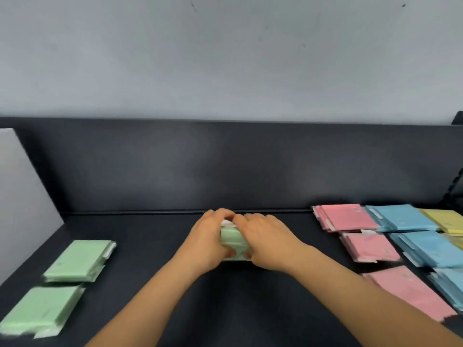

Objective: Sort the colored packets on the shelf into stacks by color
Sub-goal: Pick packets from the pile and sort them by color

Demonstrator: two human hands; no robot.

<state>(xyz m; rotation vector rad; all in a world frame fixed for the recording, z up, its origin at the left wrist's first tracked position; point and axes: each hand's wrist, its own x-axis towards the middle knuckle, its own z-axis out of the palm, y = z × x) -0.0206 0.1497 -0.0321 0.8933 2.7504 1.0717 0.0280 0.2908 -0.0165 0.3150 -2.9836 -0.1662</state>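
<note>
Green packets [234,242] gripped between both hands — left [209,240], right [266,240].

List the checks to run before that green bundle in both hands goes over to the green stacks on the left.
1. Grip: left hand and right hand both hold the green bundle: ok.
2. Bundle all one color: the hands cover most of it: cannot tell.
3. Path leftward: bare shelf between the bundle and the rear green stack: ok.
4. Rear green stack squared: its packets lie offset at the right edge: not ok.
5. Front green stack squared: blurred: cannot tell.
</note>
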